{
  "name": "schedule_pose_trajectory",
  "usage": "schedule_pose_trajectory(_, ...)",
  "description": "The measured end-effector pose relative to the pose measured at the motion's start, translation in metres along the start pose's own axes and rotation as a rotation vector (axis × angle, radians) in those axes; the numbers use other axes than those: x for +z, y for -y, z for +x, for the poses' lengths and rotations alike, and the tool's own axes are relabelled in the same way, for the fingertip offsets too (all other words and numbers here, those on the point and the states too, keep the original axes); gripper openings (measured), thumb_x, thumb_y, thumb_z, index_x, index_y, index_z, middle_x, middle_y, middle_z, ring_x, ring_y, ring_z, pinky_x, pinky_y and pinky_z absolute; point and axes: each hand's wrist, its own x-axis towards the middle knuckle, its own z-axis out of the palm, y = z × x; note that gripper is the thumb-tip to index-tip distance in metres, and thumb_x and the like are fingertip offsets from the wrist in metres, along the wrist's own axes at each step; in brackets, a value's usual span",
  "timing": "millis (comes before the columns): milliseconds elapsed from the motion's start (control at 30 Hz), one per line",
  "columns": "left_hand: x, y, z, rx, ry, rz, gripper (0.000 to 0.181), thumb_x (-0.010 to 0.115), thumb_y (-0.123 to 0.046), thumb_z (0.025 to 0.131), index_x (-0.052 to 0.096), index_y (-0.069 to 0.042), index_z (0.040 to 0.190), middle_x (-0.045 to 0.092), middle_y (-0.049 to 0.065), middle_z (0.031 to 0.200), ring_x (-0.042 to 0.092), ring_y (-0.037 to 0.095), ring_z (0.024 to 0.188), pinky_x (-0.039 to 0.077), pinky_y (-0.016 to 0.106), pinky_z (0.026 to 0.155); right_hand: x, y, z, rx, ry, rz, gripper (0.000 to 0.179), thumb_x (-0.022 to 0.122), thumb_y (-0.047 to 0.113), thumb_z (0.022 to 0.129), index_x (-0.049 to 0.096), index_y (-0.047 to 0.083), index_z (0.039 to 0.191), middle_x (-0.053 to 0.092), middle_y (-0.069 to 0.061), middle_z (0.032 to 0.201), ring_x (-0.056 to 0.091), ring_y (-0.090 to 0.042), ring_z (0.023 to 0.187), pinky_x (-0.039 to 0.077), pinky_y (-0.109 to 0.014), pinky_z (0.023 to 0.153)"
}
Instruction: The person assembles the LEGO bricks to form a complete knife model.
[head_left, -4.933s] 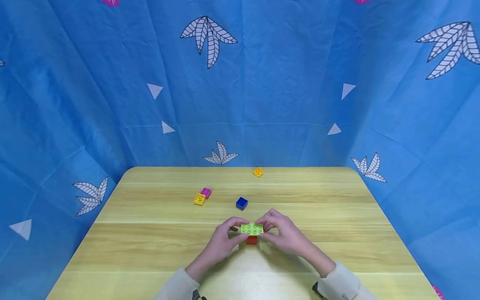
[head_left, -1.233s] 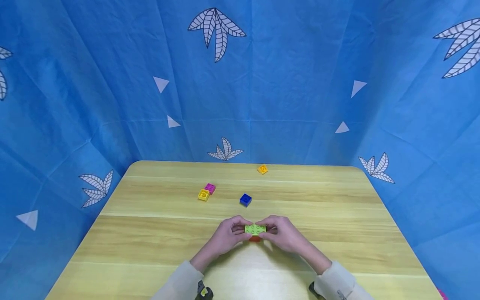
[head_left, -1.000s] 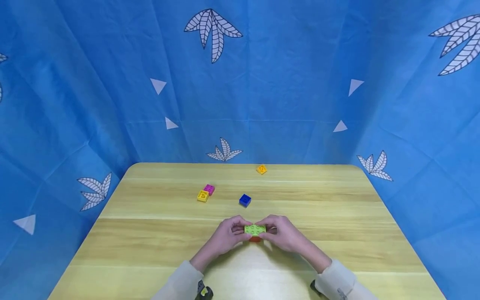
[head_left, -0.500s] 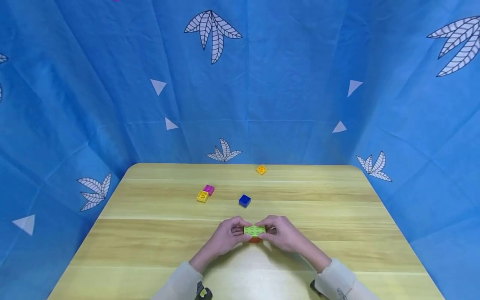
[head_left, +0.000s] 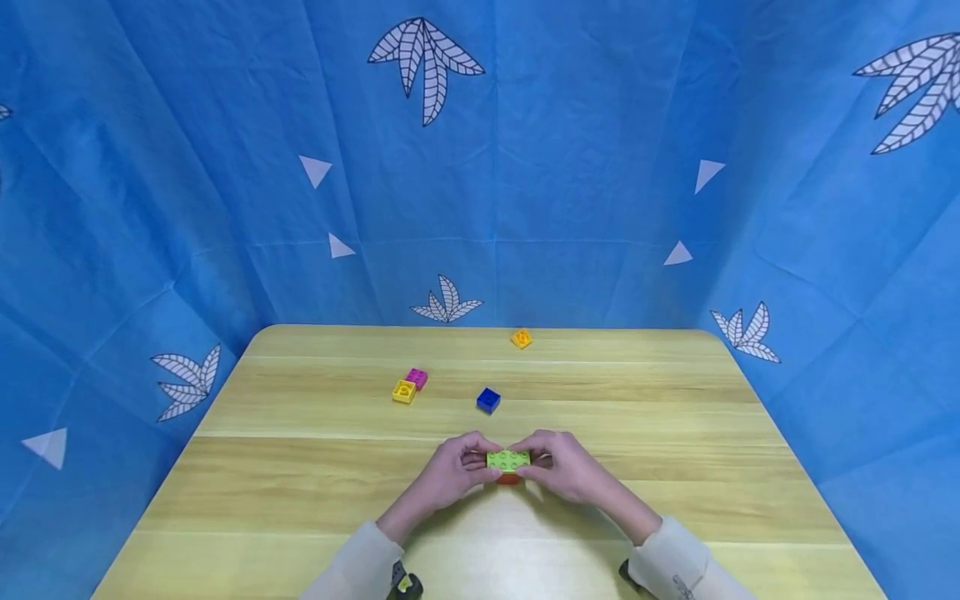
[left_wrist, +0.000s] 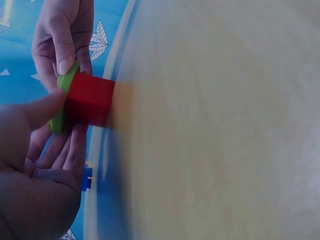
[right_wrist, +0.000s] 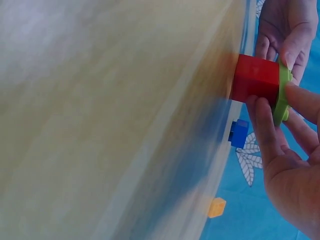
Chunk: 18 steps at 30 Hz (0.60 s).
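A light green studded building plate lies across the top of a red building brick, wider than the brick at both ends. In the left wrist view the red brick stands on the table, its upper face against the green plate. My left hand pinches the plate's left end between thumb and fingers. At the opposite end my right hand grips the plate in the same way. Fingers of the right hand also touch the red brick's side in the right wrist view.
Beyond the hands lies a blue brick on the wooden table. Farther left, a yellow brick touches a magenta brick. An orange brick sits by the far edge. Blue patterned cloth hangs behind and at both sides.
Compared with about five seconds ago, the right hand's fingers have come lower around the plate, and less of the red brick shows below it. Over the last second both hands keep still.
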Motion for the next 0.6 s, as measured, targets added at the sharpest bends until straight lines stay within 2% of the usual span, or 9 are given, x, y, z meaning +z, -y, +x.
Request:
schedule_pose_trajectory(233, -0.0013, -0.0008, 0.0, 0.015, 0.009, -0.007, 0.028, 0.076, -0.007, 0.092, 0.069, -0.005, 0.119, 0.072, 0.016, 0.123, 0.072, 0.028, 0.114, 0.061, 0.026, 0.093, -0.0003, 0.0002, 0.0002, 0.004, -0.004, 0.02, 0.033, 0.076, 0.011, 0.093, 0.072, 0.006, 0.125, 0.072, 0.0, 0.106, 0.067, -0.012, 0.093, 0.06, -0.021, 0.088)
schedule_pose_trajectory(600, 0.0009, 0.0008, 0.0006, -0.006, -0.003, -0.013, 0.027, 0.076, -0.007, 0.092, 0.069, -0.008, 0.118, 0.072, 0.013, 0.123, 0.071, 0.027, 0.113, 0.06, 0.024, 0.092, 0.001, -0.0008, -0.0009, -0.007, -0.014, 0.016, 0.032, 0.076, 0.011, 0.093, 0.072, 0.005, 0.124, 0.073, -0.004, 0.108, 0.069, -0.014, 0.094, 0.062, -0.024, 0.087)
